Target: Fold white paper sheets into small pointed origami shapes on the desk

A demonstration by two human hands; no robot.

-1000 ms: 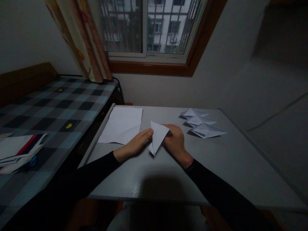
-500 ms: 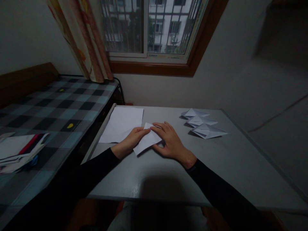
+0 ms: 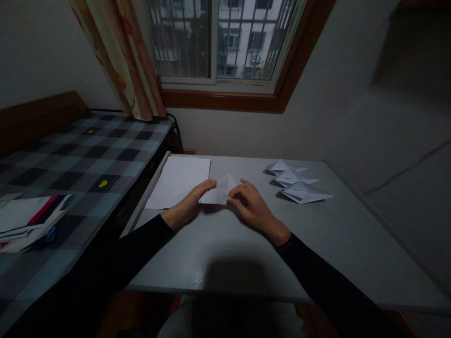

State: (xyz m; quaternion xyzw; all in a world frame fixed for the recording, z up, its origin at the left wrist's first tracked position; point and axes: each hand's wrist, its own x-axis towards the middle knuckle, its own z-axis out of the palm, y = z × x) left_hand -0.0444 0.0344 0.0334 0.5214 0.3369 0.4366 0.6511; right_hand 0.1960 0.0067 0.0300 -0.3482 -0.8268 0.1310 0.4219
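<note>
A small folded piece of white paper (image 3: 217,193) is held between my two hands, a little above the table (image 3: 225,253). My left hand (image 3: 192,201) grips its left side, thumb on top and the other fingers hidden beneath. On the other side, my right hand (image 3: 251,204) pinches the right edge between thumb and fingers. One corner of the paper points up and away from me. Behind my left hand lies white sheet paper (image 3: 179,180), flat on the table.
Three folded paper shapes (image 3: 305,192) stand in a row at the right back of the table. To the left is a bed with a checked cover (image 3: 116,159), bearing a pile of printed papers (image 3: 28,220). A window (image 3: 225,42) and curtain (image 3: 130,61) are beyond.
The folded paper has been turned and lifted, its lower point no longer reaching toward me. My right hand has gone from lying spread over the paper to pinching its edge.
</note>
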